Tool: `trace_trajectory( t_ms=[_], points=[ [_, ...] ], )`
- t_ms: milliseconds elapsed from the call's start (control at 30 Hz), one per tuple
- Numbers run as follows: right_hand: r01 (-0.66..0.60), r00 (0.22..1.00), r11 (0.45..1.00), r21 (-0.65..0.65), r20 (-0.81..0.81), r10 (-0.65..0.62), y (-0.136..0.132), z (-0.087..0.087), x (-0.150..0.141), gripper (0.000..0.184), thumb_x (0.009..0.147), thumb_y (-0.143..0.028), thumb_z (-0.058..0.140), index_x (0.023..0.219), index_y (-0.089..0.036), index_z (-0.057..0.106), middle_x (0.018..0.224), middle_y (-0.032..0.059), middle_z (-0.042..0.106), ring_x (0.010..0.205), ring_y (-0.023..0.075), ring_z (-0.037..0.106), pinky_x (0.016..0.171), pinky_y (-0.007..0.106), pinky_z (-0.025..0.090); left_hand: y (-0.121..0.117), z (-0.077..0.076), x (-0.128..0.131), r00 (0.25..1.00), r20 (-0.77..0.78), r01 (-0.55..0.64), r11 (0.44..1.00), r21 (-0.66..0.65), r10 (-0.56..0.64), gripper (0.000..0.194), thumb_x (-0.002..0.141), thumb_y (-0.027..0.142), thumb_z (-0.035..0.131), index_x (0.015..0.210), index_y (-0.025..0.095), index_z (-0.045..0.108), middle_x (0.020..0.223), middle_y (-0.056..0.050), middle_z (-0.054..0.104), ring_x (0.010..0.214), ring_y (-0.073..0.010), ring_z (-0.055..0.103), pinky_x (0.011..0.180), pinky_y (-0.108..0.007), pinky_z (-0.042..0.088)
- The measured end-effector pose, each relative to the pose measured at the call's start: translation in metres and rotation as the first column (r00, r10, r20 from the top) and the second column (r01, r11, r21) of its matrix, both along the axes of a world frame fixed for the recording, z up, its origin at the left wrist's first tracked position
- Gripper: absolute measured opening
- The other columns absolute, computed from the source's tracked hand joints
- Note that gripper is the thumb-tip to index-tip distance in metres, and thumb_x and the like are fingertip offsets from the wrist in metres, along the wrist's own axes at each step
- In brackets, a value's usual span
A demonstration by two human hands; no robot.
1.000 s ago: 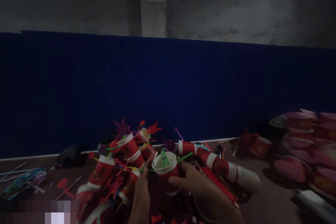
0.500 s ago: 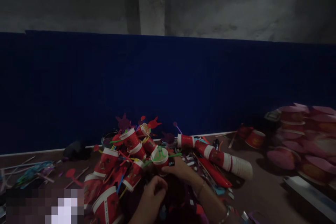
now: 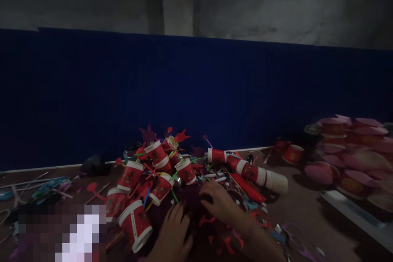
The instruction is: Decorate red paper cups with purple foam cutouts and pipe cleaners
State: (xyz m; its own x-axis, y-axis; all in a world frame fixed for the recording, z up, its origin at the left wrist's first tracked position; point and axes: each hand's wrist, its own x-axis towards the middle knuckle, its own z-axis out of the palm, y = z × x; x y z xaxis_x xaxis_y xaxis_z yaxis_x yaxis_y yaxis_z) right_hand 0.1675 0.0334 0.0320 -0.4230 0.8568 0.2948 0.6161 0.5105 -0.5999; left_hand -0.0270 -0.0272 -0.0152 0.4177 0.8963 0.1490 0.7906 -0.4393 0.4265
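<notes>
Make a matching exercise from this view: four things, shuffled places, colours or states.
1. Right hand
2. Cup row
3. Tubs
4. Panel

A. Stacked at the far right, pink tops
B. Dark blue, across the background
C. No cup in its grip
D. Lying on its side, nested, white at the near right end

Pairs: 1-C, 2-D, 3-A, 4-B

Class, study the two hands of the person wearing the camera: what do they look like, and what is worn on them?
Left hand: five-fingered, no glove or sleeve visible. Right hand: likewise bare; a thin band seems to circle its wrist, though dimness hides details.
</notes>
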Motion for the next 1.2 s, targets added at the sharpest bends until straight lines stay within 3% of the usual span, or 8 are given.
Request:
trace_trajectory(
  t_ms=[167, 267, 333, 367, 633, 867, 1067, 1200],
  points=[
    [-0.068, 0.980, 0.997, 0.040, 0.190, 0.059, -0.016, -0.015, 0.003, 0.039, 0.072, -0.020, 0.058, 0.111, -0.022, 0.062, 0.125, 0.0085, 0.056, 0.118, 0.0260, 0.043, 0.101, 0.043, 0.030, -0.004, 0.003, 0.003, 0.998, 0.011, 0.054, 0.970, 0.237, -0.059, 0.044, 0.081, 0.028, 0.051, 0.125, 0.021, 0.048, 0.134, -0.012, 0.047, 0.123, -0.0292, 0.039, 0.100, -0.045, 0.033],
    [-0.032, 0.952, 0.999, 0.002, 0.306, 0.030, -0.011, -0.022, 0.005, 0.047, 0.076, -0.031, 0.058, 0.122, -0.020, 0.055, 0.132, 0.0094, 0.050, 0.124, 0.0277, 0.037, 0.103, 0.045, 0.026, -0.004, -0.009, 0.016, 0.934, -0.054, 0.329, 0.794, 0.512, -0.353, 0.032, 0.084, 0.032, 0.052, 0.115, 0.026, 0.053, 0.112, -0.003, 0.064, 0.102, -0.0181, 0.055, 0.091, -0.033, 0.040],
    [0.021, 0.933, 1.000, 0.003, 0.359, -0.021, -0.008, -0.023, 0.007, 0.052, 0.076, -0.035, 0.059, 0.124, -0.018, 0.053, 0.134, 0.0096, 0.049, 0.126, 0.0283, 0.036, 0.104, 0.046, 0.024, -0.002, -0.020, 0.026, 0.889, -0.107, 0.403, 0.647, 0.647, -0.445, 0.018, 0.088, 0.035, 0.047, 0.102, 0.030, 0.057, 0.089, 0.007, 0.069, 0.081, -0.0092, 0.059, 0.083, -0.023, 0.042],
    [0.044, 0.925, 0.999, 0.013, 0.377, -0.046, -0.007, -0.022, 0.008, 0.053, 0.076, -0.036, 0.059, 0.125, -0.018, 0.052, 0.134, 0.0096, 0.049, 0.126, 0.0283, 0.035, 0.104, 0.046, 0.024, 0.000, -0.025, 0.030, 0.883, -0.132, 0.419, 0.631, 0.653, -0.450, 0.023, 0.088, 0.041, 0.043, 0.098, 0.027, 0.058, 0.083, 0.007, 0.069, 0.078, -0.0072, 0.059, 0.083, -0.020, 0.042],
    [0.194, 0.891, 0.974, 0.120, 0.393, -0.226, -0.004, -0.028, 0.014, 0.040, 0.085, -0.031, 0.048, 0.120, -0.015, 0.056, 0.127, 0.0111, 0.055, 0.123, 0.0286, 0.040, 0.102, 0.046, 0.028, 0.019, -0.031, 0.011, 0.944, -0.125, 0.308, 0.683, 0.663, -0.304, 0.021, 0.087, 0.041, 0.045, 0.091, 0.025, 0.059, 0.085, 0.005, 0.069, 0.080, -0.0092, 0.062, 0.081, -0.021, 0.046],
    [0.290, 0.922, 0.953, 0.086, 0.244, -0.302, 0.002, -0.032, 0.021, 0.047, 0.069, -0.024, 0.062, 0.116, -0.018, 0.058, 0.112, 0.0117, 0.060, 0.107, 0.0293, 0.050, 0.092, 0.041, 0.037, 0.031, -0.052, -0.006, 0.985, -0.166, 0.153, 0.711, 0.686, -0.052, 0.037, 0.075, 0.025, 0.053, 0.112, 0.023, 0.053, 0.109, -0.004, 0.066, 0.099, -0.0192, 0.059, 0.081, -0.033, 0.050],
    [0.336, 0.939, 0.942, 0.015, 0.078, -0.336, 0.009, -0.034, 0.026, 0.034, 0.072, -0.016, 0.056, 0.105, -0.021, 0.061, 0.101, 0.0064, 0.064, 0.095, 0.0236, 0.056, 0.086, 0.037, 0.040, 0.025, -0.034, -0.009, 0.965, -0.260, 0.150, 0.712, 0.686, 0.047, 0.041, 0.079, 0.034, 0.052, 0.117, 0.018, 0.050, 0.108, -0.003, 0.068, 0.094, -0.0173, 0.064, 0.076, -0.030, 0.052],
    [0.351, 0.920, 0.931, 0.101, 0.146, -0.363, 0.009, -0.027, 0.028, 0.019, 0.076, -0.014, 0.052, 0.088, -0.021, 0.065, 0.091, 0.0051, 0.067, 0.094, 0.0243, 0.056, 0.090, 0.042, 0.036, 0.017, -0.026, -0.011, 0.958, -0.264, 0.087, 0.763, 0.640, 0.112, 0.043, 0.080, 0.035, 0.051, 0.119, 0.016, 0.049, 0.105, -0.004, 0.069, 0.091, -0.0179, 0.065, 0.075, -0.029, 0.052]
  ],
)
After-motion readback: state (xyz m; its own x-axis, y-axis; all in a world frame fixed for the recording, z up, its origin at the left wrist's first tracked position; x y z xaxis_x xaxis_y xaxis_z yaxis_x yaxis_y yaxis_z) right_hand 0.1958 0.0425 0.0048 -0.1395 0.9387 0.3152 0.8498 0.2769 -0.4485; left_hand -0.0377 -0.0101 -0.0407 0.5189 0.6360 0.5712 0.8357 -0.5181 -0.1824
